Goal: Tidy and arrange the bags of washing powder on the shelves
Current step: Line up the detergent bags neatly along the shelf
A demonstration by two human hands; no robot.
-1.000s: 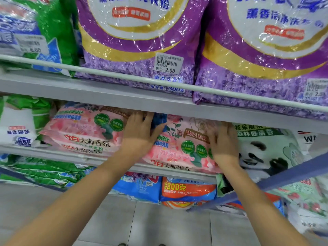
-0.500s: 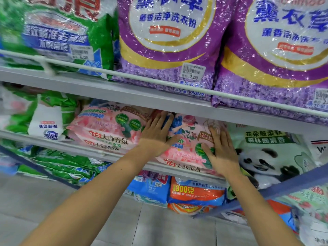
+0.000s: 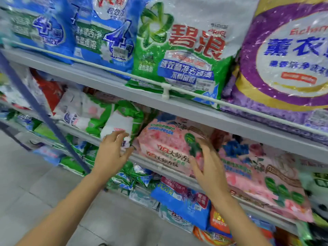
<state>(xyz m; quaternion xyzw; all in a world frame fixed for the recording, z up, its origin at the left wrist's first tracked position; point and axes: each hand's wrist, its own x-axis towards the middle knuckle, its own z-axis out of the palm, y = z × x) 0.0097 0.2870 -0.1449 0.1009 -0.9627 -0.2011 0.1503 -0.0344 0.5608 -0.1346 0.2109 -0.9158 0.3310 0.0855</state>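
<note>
On the middle shelf (image 3: pixel 177 173), a pink washing-powder bag (image 3: pixel 165 144) lies next to a second pink bag (image 3: pixel 257 176) on its right. A green-and-white bag (image 3: pixel 122 121) leans to the left of them. My left hand (image 3: pixel 113 153) is at the lower corner of the green-and-white bag, fingers loosely curved and fingertips close to it. My right hand (image 3: pixel 207 166) is spread in front of the first pink bag's right part, fingers straight. The blur hides whether either hand touches its bag.
The upper shelf (image 3: pixel 110 82) holds upright blue bags (image 3: pixel 99 29), a green bag (image 3: pixel 179 55) and a purple bag (image 3: pixel 287 68) behind a white rail. Blue and orange bags (image 3: pixel 181 197) fill the shelf below. A blue slanted post (image 3: pixel 42 116) crosses at left. Grey floor tiles lie beneath.
Both hands have left the right pink bag and moved left: the left hand to the green-and-white bag, the right to the left pink bag. The view swung left and up.
</note>
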